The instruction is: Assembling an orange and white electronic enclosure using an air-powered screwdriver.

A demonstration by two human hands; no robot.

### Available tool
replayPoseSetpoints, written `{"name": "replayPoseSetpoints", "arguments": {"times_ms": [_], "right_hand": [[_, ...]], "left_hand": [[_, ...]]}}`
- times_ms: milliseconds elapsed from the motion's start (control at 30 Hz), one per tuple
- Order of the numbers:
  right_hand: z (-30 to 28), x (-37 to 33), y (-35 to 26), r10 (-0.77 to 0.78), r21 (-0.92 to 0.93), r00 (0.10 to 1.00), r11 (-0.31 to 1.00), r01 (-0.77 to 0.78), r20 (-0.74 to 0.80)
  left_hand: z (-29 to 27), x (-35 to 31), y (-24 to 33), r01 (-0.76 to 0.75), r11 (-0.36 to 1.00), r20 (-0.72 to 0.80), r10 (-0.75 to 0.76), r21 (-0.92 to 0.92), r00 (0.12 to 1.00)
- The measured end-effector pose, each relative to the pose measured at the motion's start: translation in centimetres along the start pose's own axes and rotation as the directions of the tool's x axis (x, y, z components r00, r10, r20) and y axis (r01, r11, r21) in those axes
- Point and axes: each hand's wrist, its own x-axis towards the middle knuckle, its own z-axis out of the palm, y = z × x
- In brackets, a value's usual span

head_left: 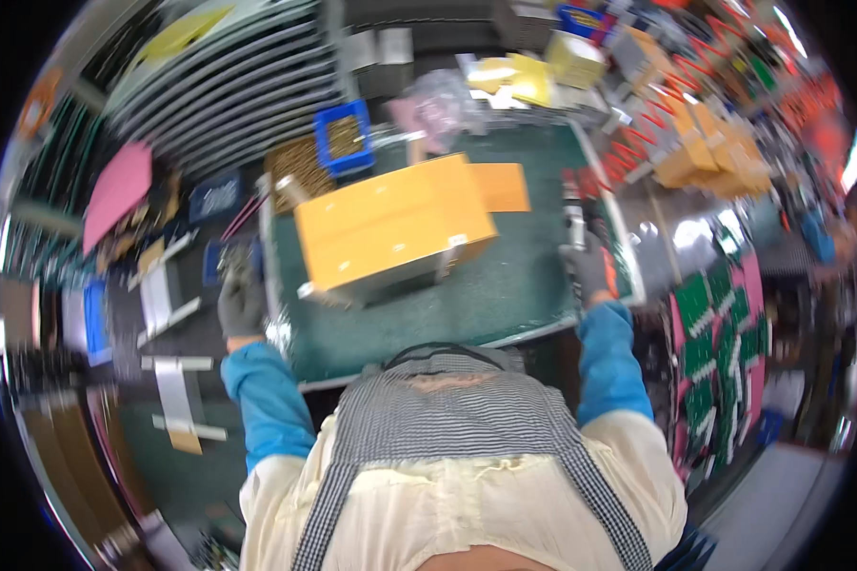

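A yellow-orange box-shaped piece (390,224) with small pale marks lies tilted on the green work mat (524,285); a flat orange flap (501,187) shows at its right. To the mat's left, my left hand (243,303), in a grey glove, reaches to a small blue tray (217,259) of small parts. Its fingertips blur into the tray. At the right edge of the mat, my right hand (590,268), also gloved in grey, is closed by a slim dark-and-silver tool (575,221). An orange piece shows beside that hand; blur hides what exactly is gripped.
Behind the box stand a blue bin (344,140) of small brass-coloured parts and a brown tray (295,169). A red coiled cord (652,124) hangs at the right. Green boards (700,381) lie on pink sheets to the right; shelving (229,86) rises at the back left.
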Motion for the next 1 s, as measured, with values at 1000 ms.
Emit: {"name": "replayPoseSetpoints", "arguments": {"times_ms": [1000], "right_hand": [[11.0,-17.2,-16.5,-0.851,0.993,0.524,0.084,0.088,0.025]], "left_hand": [[23.3,-20.3,-6.5,0.412,0.88,0.091,-0.442,0.235,0.892]]}}
